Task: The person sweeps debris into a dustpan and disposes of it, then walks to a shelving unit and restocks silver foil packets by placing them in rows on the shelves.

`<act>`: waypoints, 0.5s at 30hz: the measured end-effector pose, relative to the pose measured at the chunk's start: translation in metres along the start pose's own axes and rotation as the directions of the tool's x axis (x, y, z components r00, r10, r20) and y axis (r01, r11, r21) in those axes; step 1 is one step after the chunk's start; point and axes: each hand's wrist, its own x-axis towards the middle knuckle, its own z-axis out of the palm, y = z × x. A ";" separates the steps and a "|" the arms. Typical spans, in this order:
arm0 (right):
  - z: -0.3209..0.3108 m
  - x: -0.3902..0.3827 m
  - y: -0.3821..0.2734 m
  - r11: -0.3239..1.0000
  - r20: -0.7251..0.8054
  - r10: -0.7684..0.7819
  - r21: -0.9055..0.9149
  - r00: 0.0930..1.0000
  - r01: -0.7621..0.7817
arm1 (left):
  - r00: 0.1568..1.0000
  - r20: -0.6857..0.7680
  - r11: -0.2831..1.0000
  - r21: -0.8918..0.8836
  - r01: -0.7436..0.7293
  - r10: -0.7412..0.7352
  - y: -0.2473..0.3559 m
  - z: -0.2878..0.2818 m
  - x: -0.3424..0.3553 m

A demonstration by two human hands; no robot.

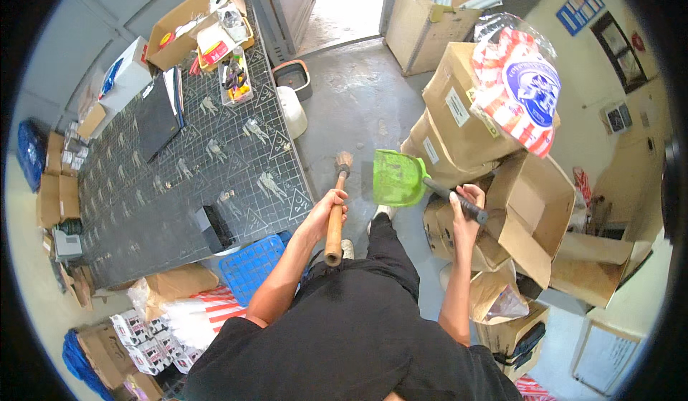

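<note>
My left hand [331, 215] grips a wooden broom [334, 236] by its bamboo-coloured handle, whose bristle end points forward over the grey floor [337, 89]. My right hand [464, 211] is closed around the dark handle of a green dustpan [398, 179]. The pan hangs in front of me, to the right of the broom, above my foot and the floor. The broom head and the pan are apart, with a short stretch of floor between them in this view. Whether either one rests on the floor I cannot tell.
A dark patterned table [244, 150] with boxes and trays is at left, a blue crate [247, 272] below it. Stacked cartons [459, 86] and a striped sack [519, 93] crowd the right. An open doorway [344, 3] is ahead, bins [290, 78] beside the table.
</note>
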 end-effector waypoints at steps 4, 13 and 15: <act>0.042 0.072 0.063 0.994 0.037 -0.105 0.027 0.994 0.104 | 0.994 -0.061 0.996 0.007 -0.088 0.088 0.019 -0.004 0.033; 0.194 0.225 0.086 0.976 0.338 -0.217 0.078 0.916 0.202 | 0.930 -0.253 0.937 -0.156 -0.313 0.269 0.095 -0.004 0.112; 0.218 0.267 0.083 0.973 0.347 -0.223 0.027 0.911 0.228 | 0.921 -0.196 0.918 -0.150 -0.366 0.335 0.117 0.004 0.126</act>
